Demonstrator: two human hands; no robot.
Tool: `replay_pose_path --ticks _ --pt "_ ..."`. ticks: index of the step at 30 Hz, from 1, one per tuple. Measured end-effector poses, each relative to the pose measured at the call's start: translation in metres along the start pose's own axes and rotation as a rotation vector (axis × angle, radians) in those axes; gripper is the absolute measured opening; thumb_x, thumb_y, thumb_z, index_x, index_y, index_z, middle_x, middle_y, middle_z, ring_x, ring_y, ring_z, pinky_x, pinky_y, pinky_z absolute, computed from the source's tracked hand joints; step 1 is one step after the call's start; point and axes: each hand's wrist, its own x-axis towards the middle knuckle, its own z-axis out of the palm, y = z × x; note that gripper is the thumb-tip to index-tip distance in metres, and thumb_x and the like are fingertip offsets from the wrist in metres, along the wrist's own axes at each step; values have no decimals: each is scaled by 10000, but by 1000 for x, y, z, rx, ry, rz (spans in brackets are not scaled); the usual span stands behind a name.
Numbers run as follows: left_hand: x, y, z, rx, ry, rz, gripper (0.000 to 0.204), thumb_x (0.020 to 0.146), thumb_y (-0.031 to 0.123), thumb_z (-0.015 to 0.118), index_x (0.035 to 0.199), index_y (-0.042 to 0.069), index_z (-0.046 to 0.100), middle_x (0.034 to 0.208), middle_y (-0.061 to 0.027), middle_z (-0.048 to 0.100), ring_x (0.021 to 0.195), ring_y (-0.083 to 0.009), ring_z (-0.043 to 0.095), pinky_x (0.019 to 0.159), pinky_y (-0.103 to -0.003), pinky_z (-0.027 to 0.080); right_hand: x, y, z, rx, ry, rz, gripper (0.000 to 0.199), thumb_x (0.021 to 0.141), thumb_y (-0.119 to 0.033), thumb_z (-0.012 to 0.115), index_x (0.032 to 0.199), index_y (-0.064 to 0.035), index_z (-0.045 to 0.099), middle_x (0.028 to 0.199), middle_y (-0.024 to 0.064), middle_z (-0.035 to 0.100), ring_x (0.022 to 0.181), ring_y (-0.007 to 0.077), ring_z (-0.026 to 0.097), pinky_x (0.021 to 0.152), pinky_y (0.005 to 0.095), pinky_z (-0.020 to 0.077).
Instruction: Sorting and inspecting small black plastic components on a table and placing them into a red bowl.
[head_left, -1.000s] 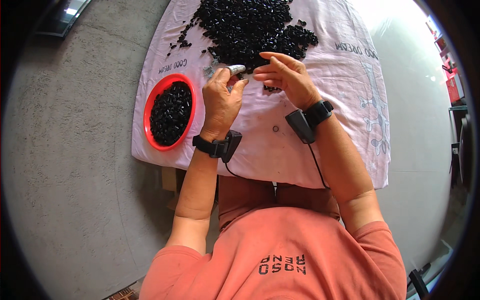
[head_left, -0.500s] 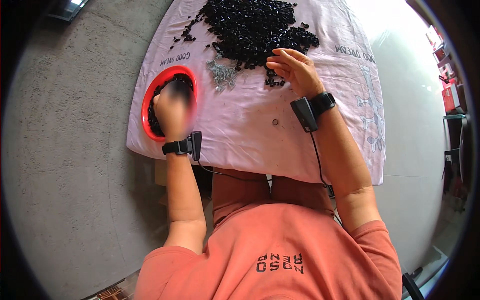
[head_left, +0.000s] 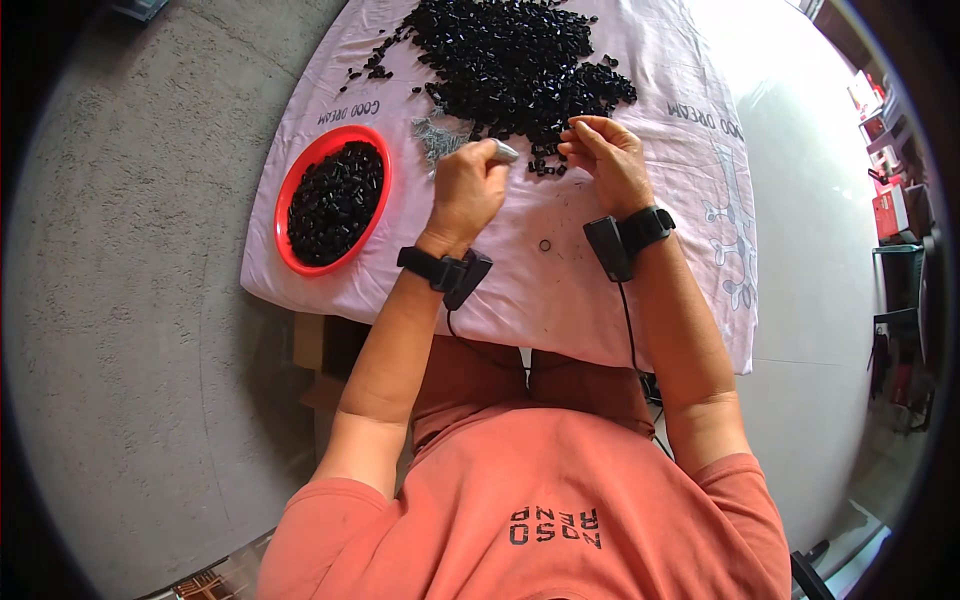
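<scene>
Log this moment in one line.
left hand: beside silver bits, has silver piece, held or worn unclear | right hand: by black pile, grip unclear | red bowl: at left, black pieces inside

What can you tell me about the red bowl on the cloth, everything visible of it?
The red bowl has a smooth, plain rim and looks like plastic; it appears oval from this angle. It sits upright on the pale pink cloth, near the cloth's left edge. Small, glossy black pieces fill much of it, leaving red wall showing around them; its underside is hidden. The left hand is to its right, apart from it, and neither hand touches it.
</scene>
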Motion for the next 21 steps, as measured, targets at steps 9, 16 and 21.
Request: replay_pose_path --ticks 9,16,21 --pt "11 1 24 161 -171 -19 144 767 103 716 898 47 702 838 -146 676 786 -321 669 734 -414 539 1 10 -9 212 21 -94 190 988 -113 605 1136 0 643 983 135 718 806 185 724 705 265 600" --pt "14 -4 25 178 -160 13 128 779 116 724 889 50 715 819 -135 684 742 -283 689 684 -376 543 -4 4 -3 82 30 -115 175 982 -112 609 1108 0 656 963 121 719 788 173 721 690 263 595" --pt "18 -2 23 188 -128 0 95 812 122 668 847 39 699 810 -159 685 754 -320 683 684 -408 535 -6 4 1 -83 -37 -112 158 975 -115 623 1072 1 667 902 96 716 738 155 715 670 260 588"
